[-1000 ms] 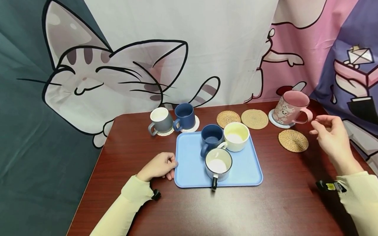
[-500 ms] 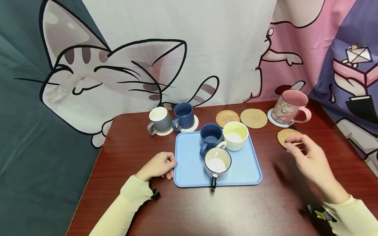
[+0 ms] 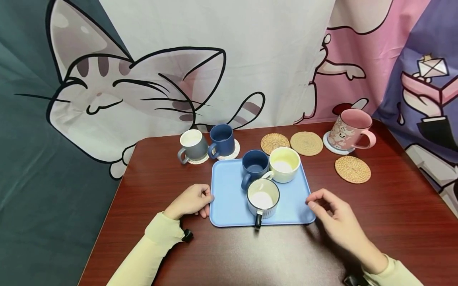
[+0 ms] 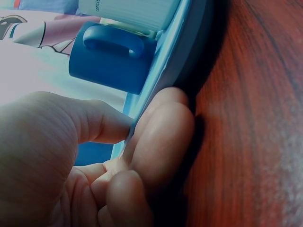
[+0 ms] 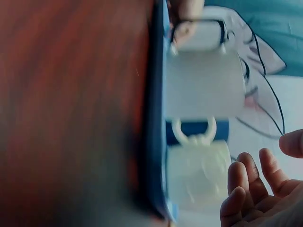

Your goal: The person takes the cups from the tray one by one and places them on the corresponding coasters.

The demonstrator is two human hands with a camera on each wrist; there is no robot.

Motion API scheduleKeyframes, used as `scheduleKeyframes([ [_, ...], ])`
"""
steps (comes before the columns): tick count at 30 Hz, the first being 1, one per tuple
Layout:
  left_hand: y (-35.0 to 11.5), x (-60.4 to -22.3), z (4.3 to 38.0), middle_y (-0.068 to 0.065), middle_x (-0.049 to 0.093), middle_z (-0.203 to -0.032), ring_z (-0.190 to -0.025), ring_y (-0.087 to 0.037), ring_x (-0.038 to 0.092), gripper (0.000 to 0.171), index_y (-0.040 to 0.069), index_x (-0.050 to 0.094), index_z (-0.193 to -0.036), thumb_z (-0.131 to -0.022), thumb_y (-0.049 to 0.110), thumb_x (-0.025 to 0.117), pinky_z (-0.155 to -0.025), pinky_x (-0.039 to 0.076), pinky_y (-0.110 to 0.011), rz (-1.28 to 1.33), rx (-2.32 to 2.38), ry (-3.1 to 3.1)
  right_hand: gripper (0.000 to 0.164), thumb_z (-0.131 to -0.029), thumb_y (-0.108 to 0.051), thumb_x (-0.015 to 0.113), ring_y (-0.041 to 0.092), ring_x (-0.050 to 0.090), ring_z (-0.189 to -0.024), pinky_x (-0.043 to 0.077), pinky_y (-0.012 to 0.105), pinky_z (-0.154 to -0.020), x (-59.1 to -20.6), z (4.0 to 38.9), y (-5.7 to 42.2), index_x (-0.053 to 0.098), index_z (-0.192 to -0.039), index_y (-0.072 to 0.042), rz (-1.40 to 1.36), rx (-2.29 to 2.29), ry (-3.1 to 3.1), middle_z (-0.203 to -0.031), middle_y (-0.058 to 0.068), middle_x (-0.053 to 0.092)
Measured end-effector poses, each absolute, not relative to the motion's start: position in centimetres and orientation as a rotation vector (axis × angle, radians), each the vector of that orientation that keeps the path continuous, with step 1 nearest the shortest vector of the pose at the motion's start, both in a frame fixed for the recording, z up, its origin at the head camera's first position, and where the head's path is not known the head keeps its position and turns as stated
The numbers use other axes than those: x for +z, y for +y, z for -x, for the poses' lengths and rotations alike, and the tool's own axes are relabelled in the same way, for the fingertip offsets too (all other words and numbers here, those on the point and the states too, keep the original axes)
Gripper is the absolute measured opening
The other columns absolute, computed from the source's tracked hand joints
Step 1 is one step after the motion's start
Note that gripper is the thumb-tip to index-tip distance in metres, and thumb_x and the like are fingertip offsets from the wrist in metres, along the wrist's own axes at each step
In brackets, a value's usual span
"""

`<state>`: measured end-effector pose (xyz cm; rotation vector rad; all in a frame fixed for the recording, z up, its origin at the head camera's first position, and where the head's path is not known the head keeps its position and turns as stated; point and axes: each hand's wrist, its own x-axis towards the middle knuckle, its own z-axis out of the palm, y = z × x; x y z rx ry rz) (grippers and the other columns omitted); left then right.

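A light blue tray point(image 3: 229, 202) carries a dark blue mug point(image 3: 255, 163), a pale yellow mug point(image 3: 285, 166) and a white dark-rimmed mug point(image 3: 263, 197) with a black-ended handle. My left hand point(image 3: 191, 200) pinches the tray's left edge; in the left wrist view the thumb point(image 4: 102, 123) lies on the inner side and the fingers point(image 4: 163, 137) on the outside. At the tray's right edge is my right hand point(image 3: 336, 218), its fingertips overlapping the rim in the head view. In the right wrist view that hand point(image 5: 265, 189) has thumb and fingers apart, holding nothing.
Behind the tray, a grey mug point(image 3: 194, 146) and a blue mug point(image 3: 222, 141) stand on white coasters. Two woven coasters point(image 3: 306, 143) lie at the back, another woven coaster point(image 3: 352, 169) at the right. A pink mug point(image 3: 351, 129) stands on a pale coaster. A printed cloth point(image 3: 279, 59) hangs behind.
My right hand has moved left and toward the front, from beside the pink mug, over the woven coaster, to the tray's right edge. My left hand has stayed at the tray's left edge.
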<state>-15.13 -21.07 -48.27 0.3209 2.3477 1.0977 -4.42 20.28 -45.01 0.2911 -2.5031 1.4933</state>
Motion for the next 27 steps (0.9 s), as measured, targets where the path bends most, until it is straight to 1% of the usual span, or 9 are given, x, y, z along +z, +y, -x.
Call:
scheduleKeyframes([
  [3, -21.1, -48.3, 15.1, -0.003, 0.072, -0.059, -0.051, -0.018, 0.07, 0.023, 0.008, 0.06, -0.08, -0.101, 0.018, 0.056, -0.044, 0.05, -0.025, -0.325, 1.098, 2.353, 0.02, -0.096, 0.004, 0.066, 0.005, 0.06, -0.074, 0.049, 0.02, -0.063, -45.6, 3.9, 18.8, 0.07, -0.103, -0.014, -0.378, 1.531, -2.482, -0.088, -0.001, 0.069],
  [7, -21.2, -48.4, 15.1, -0.003, 0.071, -0.059, -0.051, -0.018, 0.07, 0.024, 0.008, 0.06, -0.08, -0.101, 0.019, 0.056, -0.045, 0.05, -0.025, -0.327, 1.096, 2.357, 0.021, -0.095, 0.006, 0.066, 0.007, 0.063, -0.073, 0.051, 0.021, -0.065, -46.6, 3.1, 16.9, 0.071, -0.102, -0.013, -0.515, 1.588, -2.453, -0.084, 0.002, 0.068],
  [10, -21.2, -48.5, 15.1, -0.003, 0.072, -0.059, -0.052, -0.018, 0.07, 0.024, 0.008, 0.061, -0.08, -0.101, 0.019, 0.057, -0.045, 0.05, -0.025, -0.324, 1.093, 2.355, 0.022, -0.093, 0.008, 0.066, 0.007, 0.061, -0.07, 0.05, 0.021, -0.06, -47.3, 2.4, 15.6, 0.07, -0.105, -0.011, -0.624, 1.671, -2.413, -0.082, 0.002, 0.066],
  [15, -21.2, -48.4, 15.2, -0.003, 0.072, -0.059, -0.051, -0.018, 0.07, 0.024, 0.008, 0.061, -0.08, -0.101, 0.019, 0.057, -0.045, 0.05, -0.025, -0.329, 1.096, 2.353, 0.031, -0.092, 0.013, 0.064, 0.006, 0.057, -0.066, 0.046, 0.022, -0.053, -47.9, 1.6, 13.7, 0.067, -0.116, -0.006, -0.763, 1.84, -2.334, -0.085, 0.006, 0.064],
  [17, -21.2, -48.3, 15.2, -0.003, 0.072, -0.059, -0.051, -0.018, 0.07, 0.024, 0.008, 0.061, -0.08, -0.101, 0.019, 0.057, -0.045, 0.05, -0.025, -0.33, 1.097, 2.354, 0.033, -0.093, 0.012, 0.064, 0.004, 0.056, -0.063, 0.046, 0.02, -0.052, -47.8, 1.4, 13.2, 0.066, -0.12, -0.007, -0.775, 1.905, -2.348, -0.085, 0.008, 0.064],
  [21, -21.2, -48.3, 15.2, -0.003, 0.072, -0.059, -0.051, -0.018, 0.07, 0.024, 0.008, 0.061, -0.08, -0.101, 0.019, 0.057, -0.045, 0.05, -0.025, -0.329, 1.096, 2.354, 0.03, -0.098, 0.005, 0.062, 0.011, 0.055, -0.056, 0.047, 0.021, -0.049, -47.4, 1.2, 12.6, 0.063, -0.126, -0.006, -0.765, 2.06, -2.405, -0.081, 0.015, 0.064],
  [23, -21.2, -48.3, 15.1, -0.002, 0.072, -0.059, -0.051, -0.018, 0.07, 0.024, 0.008, 0.061, -0.08, -0.101, 0.019, 0.057, -0.045, 0.05, -0.025, -0.329, 1.095, 2.353, 0.027, -0.099, 0.003, 0.06, 0.014, 0.055, -0.054, 0.047, 0.023, -0.046, -47.2, 1.3, 12.3, 0.062, -0.126, -0.003, -0.745, 2.137, -2.424, -0.079, 0.018, 0.063],
  [26, -21.1, -48.3, 15.1, -0.002, 0.071, -0.059, -0.051, -0.018, 0.071, 0.024, 0.008, 0.06, -0.08, -0.102, 0.019, 0.057, -0.045, 0.05, -0.025, -0.329, 1.095, 2.353, 0.024, -0.101, -0.002, 0.059, 0.009, 0.056, -0.055, 0.049, 0.027, -0.045, -47.0, 1.4, 12.0, 0.06, -0.126, 0.002, -0.669, 2.276, -2.445, -0.08, 0.021, 0.066],
  [27, -21.1, -48.2, 15.1, -0.002, 0.071, -0.059, -0.051, -0.018, 0.07, 0.024, 0.008, 0.06, -0.08, -0.102, 0.018, 0.057, -0.045, 0.05, -0.025, -0.329, 1.095, 2.353, 0.024, -0.102, -0.003, 0.058, 0.008, 0.058, -0.058, 0.049, 0.028, -0.046, -46.9, 1.5, 11.9, 0.06, -0.126, 0.003, -0.635, 2.313, -2.454, -0.083, 0.02, 0.068],
])
